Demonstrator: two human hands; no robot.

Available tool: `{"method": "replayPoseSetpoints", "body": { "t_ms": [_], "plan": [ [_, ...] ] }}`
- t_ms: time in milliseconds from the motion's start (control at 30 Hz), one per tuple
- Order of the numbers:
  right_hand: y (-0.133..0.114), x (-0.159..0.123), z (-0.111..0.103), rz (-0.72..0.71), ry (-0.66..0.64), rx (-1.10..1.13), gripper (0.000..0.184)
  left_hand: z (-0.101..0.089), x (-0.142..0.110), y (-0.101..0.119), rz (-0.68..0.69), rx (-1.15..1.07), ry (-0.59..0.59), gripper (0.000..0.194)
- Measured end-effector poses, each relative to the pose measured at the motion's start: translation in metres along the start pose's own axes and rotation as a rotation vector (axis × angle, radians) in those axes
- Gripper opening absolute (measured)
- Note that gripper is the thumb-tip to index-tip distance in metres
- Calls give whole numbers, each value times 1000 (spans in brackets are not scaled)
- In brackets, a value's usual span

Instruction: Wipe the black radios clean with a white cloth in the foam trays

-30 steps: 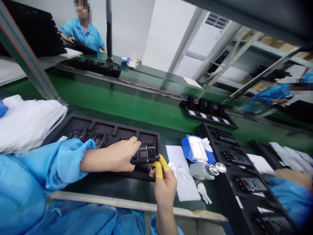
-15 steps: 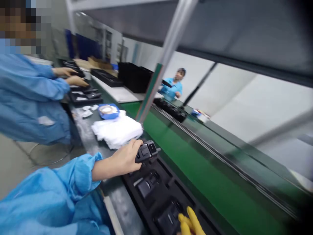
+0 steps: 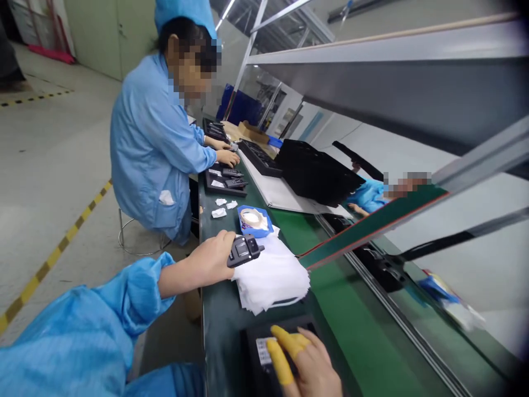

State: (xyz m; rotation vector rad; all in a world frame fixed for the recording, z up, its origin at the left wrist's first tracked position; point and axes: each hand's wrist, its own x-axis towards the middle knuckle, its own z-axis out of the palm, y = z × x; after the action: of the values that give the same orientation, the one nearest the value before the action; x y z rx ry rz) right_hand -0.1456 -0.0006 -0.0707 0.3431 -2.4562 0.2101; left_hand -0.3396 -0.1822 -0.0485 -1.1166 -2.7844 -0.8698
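My left hand point(image 3: 211, 259) is closed round a small black device point(image 3: 243, 250) and holds it just above the near edge of a stack of white cloths point(image 3: 270, 274) on the dark bench. My right hand point(image 3: 303, 361), with yellow finger cots on two fingers, rests with fingers stretched on the near end of a black tray point(image 3: 264, 344) at the bottom of the view. It holds nothing that I can see.
A blue tape roll holder point(image 3: 254, 219) lies beyond the cloths. A co-worker in a blue coat point(image 3: 155, 149) sits to the left, hands at another black tray point(image 3: 225, 181). The green conveyor belt point(image 3: 372, 331) runs on the right under a slanted frame bar. Black trays are stacked point(image 3: 316, 173) farther along.
The view has swung left along the bench. My left hand has carried the black device from the tray over to the white cloths. My right hand has stayed on the tray.
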Motion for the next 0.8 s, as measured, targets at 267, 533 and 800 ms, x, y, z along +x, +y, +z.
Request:
{"method": "replayPoseSetpoints", "body": {
  "t_ms": [267,533,800],
  "plan": [
    [-16,108,67,-313,-291,-155,50,-14,16,-42,-17,145,-66,29],
    [-17,155,109,-347,-532,-172,58,-16,21,-63,-44,125,-91,40],
    [-12,170,127,-366,-557,-140,65,-14,25,-75,-87,109,-103,35]
  ]
}}
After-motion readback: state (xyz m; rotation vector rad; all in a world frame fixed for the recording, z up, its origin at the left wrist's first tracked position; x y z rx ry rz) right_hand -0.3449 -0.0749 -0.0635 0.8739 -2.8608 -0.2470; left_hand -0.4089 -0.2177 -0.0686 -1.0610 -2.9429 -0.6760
